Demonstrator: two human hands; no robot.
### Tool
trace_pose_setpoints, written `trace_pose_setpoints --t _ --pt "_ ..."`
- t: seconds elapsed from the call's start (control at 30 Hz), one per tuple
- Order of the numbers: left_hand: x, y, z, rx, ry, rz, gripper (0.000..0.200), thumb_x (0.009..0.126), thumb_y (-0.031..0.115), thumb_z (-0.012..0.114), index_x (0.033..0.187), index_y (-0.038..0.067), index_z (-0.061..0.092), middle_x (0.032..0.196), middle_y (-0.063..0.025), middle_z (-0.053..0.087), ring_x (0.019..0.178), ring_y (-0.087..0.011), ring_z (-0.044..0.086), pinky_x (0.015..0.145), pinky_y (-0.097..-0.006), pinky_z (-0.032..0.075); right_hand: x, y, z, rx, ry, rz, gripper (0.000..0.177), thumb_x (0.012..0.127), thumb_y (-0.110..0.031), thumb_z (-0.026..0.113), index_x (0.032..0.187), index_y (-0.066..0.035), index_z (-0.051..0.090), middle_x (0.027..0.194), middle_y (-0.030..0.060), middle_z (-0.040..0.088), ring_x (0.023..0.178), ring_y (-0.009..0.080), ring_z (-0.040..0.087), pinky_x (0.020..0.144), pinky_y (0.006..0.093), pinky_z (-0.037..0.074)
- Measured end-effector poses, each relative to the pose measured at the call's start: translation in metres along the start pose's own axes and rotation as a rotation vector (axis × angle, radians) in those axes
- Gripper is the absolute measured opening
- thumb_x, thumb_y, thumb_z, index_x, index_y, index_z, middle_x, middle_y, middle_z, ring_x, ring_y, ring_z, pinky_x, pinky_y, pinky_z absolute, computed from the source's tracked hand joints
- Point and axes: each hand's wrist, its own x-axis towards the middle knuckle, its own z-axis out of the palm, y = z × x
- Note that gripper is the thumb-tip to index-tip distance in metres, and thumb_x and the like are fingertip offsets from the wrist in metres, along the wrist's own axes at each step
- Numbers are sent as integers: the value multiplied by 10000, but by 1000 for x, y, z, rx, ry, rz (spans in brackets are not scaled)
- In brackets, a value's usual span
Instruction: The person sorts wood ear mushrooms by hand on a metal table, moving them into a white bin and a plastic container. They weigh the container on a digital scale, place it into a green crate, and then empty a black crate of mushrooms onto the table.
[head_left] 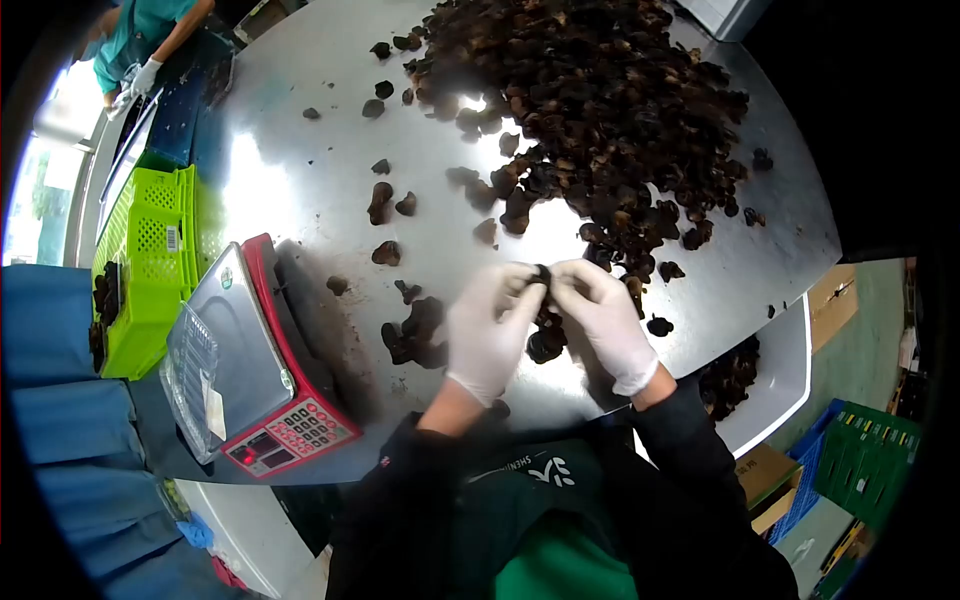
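My left hand [488, 325] and my right hand [607, 322], both in white gloves, meet above the metal table. Between their fingertips they pinch one small dark wood ear mushroom [541, 274]. More wood ear pieces [546, 344] lie on the table just under the hands. A large heap of dried wood ear mushrooms [600, 110] spreads beyond them, toward the far side. To the left of my left hand sits a small loose cluster of pieces [412, 335].
A red digital scale [300, 435] with a clear plastic tray [190, 370] on it stands at left. Beside it is a lime green crate [150, 270]. A white bin [785, 385] holding mushrooms is at right. A co-worker's gloved hand [146, 77] shows at upper left.
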Motion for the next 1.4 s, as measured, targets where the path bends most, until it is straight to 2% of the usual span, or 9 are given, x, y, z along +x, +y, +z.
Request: trace_pose_setpoints --t 0.17,0.3,0.33,0.43,0.53,0.67,0.83,1.03,1.4 --pt "-41 18 87 -40 -226 280 286 868 105 702 1145 37 671 1057 -143 680 938 -251 677 857 -335 540 -92 11 -64 -111 418 -120 188 964 -100 560 1108 4 621 950 -1 606 886 101 570 821 248 471" --pt "-86 20 133 177 -767 319 649 930 256 591 1499 74 336 1450 -195 453 1300 -324 477 1112 -433 350 -202 23 -148 -164 762 85 260 917 -81 591 1164 -8 625 926 58 653 779 83 589 704 227 476" --pt "-83 33 124 344 -887 339 626 946 254 552 1498 60 329 1476 -178 428 1348 -317 424 1148 -459 280 -227 45 -178 -655 808 127 388 886 -98 631 1263 -16 587 1059 145 677 910 199 654 813 306 519" --pt "-81 11 108 762 -821 526 518 944 281 539 1417 86 459 1422 -149 482 1321 -297 435 1067 -449 338 -291 103 -236 -1440 912 554 434 821 -169 702 1226 -38 615 1200 201 636 1154 388 574 951 428 485" --pt "-70 -14 72 1015 -482 558 562 873 345 634 1364 102 508 1423 -150 452 1350 -320 371 1044 -507 298 -296 139 -265 -1204 1126 282 192 829 -159 705 949 -9 701 938 168 702 913 345 668 819 396 521" --pt "-40 -27 42 1137 -229 469 649 770 367 729 1329 112 519 1444 -176 406 1411 -347 284 1084 -527 217 -211 88 -185 -962 1047 80 144 845 -134 696 826 8 688 784 146 682 739 314 658 711 370 520" --pt "-51 -32 2 1114 -125 513 302 798 173 661 1094 131 618 1166 -73 570 1254 -293 461 1040 -460 255 -131 59 -100 -965 760 -572 60 855 -45 666 895 -11 695 914 136 695 796 287 670 740 359 531" --pt "-51 -37 -40 1152 5 404 300 808 169 681 1102 130 638 1170 -75 585 1258 -300 458 1038 -469 259 -52 66 -36 -807 386 -632 167 838 -62 652 998 -24 680 1030 152 680 965 328 649 858 376 520" --pt "58 -48 -14 1250 -68 313 154 805 224 691 950 171 688 958 -28 640 1011 -272 541 933 -455 330 8 73 4 -941 474 -639 100 790 -98 697 834 -34 635 906 128 581 861 326 579 751 413 483"
